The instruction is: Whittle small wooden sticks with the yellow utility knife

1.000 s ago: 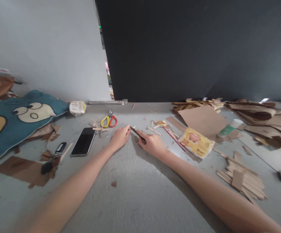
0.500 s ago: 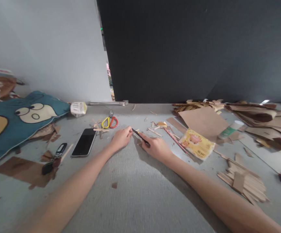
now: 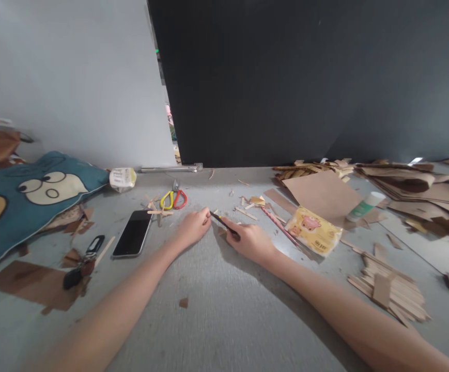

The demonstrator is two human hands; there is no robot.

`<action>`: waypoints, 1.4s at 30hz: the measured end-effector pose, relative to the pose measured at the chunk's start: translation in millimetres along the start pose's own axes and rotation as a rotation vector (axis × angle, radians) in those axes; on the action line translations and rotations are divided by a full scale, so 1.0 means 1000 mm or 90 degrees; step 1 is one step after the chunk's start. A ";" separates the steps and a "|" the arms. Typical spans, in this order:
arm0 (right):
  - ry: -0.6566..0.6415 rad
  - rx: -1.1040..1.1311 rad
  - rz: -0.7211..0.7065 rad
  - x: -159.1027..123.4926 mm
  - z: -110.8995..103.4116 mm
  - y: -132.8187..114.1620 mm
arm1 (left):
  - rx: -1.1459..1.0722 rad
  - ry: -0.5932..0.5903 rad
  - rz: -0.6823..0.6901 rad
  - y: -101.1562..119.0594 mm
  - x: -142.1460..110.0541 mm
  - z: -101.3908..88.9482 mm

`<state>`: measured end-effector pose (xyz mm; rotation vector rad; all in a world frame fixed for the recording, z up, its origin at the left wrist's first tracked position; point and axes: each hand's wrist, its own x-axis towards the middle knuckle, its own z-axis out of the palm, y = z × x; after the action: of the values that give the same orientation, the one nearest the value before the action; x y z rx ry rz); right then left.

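Observation:
My right hand is closed around a slim black pen-like tool, perhaps a craft knife; its exact kind is too small to tell. The tool slants up and left, its far end reaching the fingertips of my left hand. That left hand is curled with thumb and fingers pressed together, and whatever they pinch is hidden. Both hands rest low over the grey tabletop. Just behind my left hand lie pliers with one yellow and one red handle, beside small wooden stick pieces.
Left of my hands are a phone, keys and a blue cushion. To the right lie a yellow tissue pack, a glue stick, wooden sticks and brown cardboard. A black panel stands behind.
The view has shifted slightly. My right hand still holds the dark tool, which lies at a slightly flatter slant, its end still by my left fingertips.

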<state>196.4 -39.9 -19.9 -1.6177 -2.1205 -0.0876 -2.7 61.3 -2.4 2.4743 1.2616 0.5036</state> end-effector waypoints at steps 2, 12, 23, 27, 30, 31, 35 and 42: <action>0.011 0.001 -0.008 -0.001 0.000 0.001 | -0.012 0.016 -0.021 -0.001 0.001 0.000; 0.014 0.009 -0.034 0.000 0.002 0.005 | -0.077 -0.005 0.009 -0.008 0.002 -0.002; -0.003 0.003 -0.036 0.002 -0.002 0.004 | -0.092 -0.022 0.016 -0.011 0.004 -0.001; -0.011 -0.008 -0.025 -0.001 -0.007 0.002 | -0.080 -0.008 -0.017 -0.009 0.006 0.000; -0.015 -0.007 -0.022 0.000 -0.005 0.002 | -0.070 -0.004 0.000 -0.009 0.004 -0.001; -0.016 -0.005 -0.022 0.001 -0.003 0.002 | -0.069 -0.014 0.014 -0.008 0.004 -0.002; -0.010 0.006 -0.025 0.004 0.003 0.002 | -0.053 -0.045 0.036 -0.007 0.001 -0.002; 0.009 0.025 -0.035 -0.001 0.002 0.006 | -0.025 -0.006 -0.015 -0.003 0.000 -0.001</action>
<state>201.6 -37.9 -23.1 -1.5318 -2.1432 -0.0736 -5.1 63.7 -2.8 2.4245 1.2633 0.5047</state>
